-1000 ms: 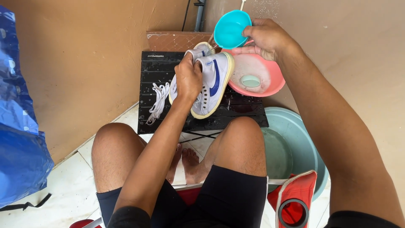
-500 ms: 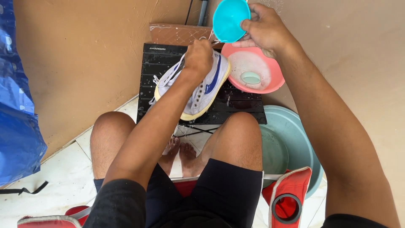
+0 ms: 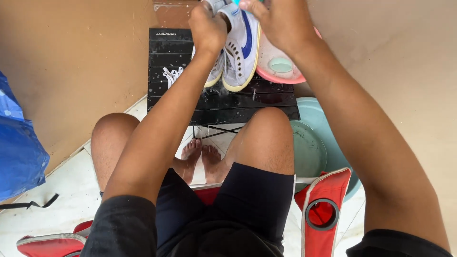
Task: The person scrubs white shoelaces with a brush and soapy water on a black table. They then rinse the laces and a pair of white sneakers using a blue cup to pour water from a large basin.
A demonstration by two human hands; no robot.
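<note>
Both arms stretched forward over the knees, elbows nearly straight. Left hand fisted tight on the heel end of a white sneaker, toe hanging down over the black slatted table. Right hand curled at the top edge of view above the shoe; what it grips is cut off, cannot tell.

Counts: one teal basin on the floor right of the knee; one pink bowl on the table just behind the shoe, pale green disc inside; one sneaker, blue side stripe, yellowish sole; one bunch of white laces on the slats.

One blue plastic bag far left. Red folding chair, armrest cup ring at right.
</note>
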